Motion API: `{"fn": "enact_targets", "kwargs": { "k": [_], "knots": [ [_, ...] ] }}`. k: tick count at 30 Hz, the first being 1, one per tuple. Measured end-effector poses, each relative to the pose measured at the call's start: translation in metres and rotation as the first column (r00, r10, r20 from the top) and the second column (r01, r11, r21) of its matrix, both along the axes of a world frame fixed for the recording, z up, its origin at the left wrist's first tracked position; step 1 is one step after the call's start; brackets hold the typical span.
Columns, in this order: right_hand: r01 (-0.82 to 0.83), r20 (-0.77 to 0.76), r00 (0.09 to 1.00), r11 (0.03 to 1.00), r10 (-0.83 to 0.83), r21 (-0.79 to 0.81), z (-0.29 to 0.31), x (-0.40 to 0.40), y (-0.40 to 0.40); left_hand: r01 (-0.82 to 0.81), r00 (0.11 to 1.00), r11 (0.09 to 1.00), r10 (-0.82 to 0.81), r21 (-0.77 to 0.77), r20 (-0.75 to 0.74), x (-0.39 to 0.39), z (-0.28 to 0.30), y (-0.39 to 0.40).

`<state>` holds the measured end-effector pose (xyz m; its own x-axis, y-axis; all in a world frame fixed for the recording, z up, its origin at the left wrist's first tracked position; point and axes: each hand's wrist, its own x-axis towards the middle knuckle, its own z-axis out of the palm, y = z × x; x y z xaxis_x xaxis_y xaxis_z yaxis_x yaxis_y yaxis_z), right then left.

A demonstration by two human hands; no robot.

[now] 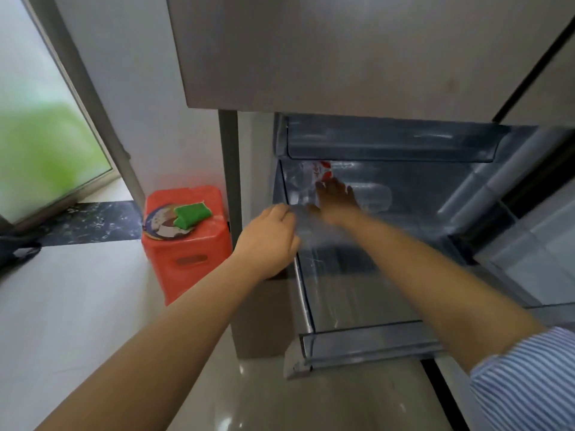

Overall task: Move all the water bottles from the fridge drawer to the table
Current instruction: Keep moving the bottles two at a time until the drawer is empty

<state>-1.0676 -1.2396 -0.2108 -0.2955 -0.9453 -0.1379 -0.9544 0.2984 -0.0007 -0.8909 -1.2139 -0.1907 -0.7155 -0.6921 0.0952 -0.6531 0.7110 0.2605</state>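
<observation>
Seen from above: clear pulled-out fridge drawer (357, 337), with right hand (334, 202) reaching deep inside, fingers spread and open, over a clear water bottle (306, 178) with a red-marked label lying at the back left corner – no grip visible, contact blurred. Left hand (267, 241) curled over the drawer's left wall, steadying it. Likely the picking-up step – next, closing fingers round the bottle and lifting it clear; table not visible, orange stool (186, 241) beside the fridge.
</observation>
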Motion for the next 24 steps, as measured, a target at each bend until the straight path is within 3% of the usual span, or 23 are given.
{"fn": "enact_targets", "kwargs": {
  "k": [6,8,13,16,21,24],
  "knots": [
    [0.082,0.089,0.993,0.993,-0.074,-0.089,-0.026,-0.025,-0.062,0.023,0.986,0.975,-0.060,-0.222,-0.158,-0.003,-0.020,-0.016],
    [0.099,0.041,0.995,0.990,-0.096,-0.100,-0.025,-0.031,-0.073,0.021,0.980,0.970,-0.068,-0.243,-0.187,-0.004,-0.022,-0.019],
    [0.029,0.015,0.999,0.999,-0.029,0.019,-0.015,-0.039,-0.067,0.022,0.983,0.959,-0.072,-0.283,-0.168,-0.004,-0.014,-0.019],
    [-0.006,0.000,1.000,0.999,0.006,0.050,-0.004,-0.036,-0.036,-0.016,0.997,0.978,0.001,-0.209,-0.071,-0.008,-0.003,-0.014],
    [-0.096,-0.194,0.970,0.961,0.149,0.260,0.016,-0.024,0.023,-0.057,0.969,0.984,0.094,-0.166,0.227,-0.019,0.019,0.001],
    [-0.103,-0.159,0.973,0.931,0.167,0.349,0.029,-0.024,0.059,-0.023,0.923,0.986,0.083,-0.163,0.375,-0.027,0.030,0.012]
  ]
}}
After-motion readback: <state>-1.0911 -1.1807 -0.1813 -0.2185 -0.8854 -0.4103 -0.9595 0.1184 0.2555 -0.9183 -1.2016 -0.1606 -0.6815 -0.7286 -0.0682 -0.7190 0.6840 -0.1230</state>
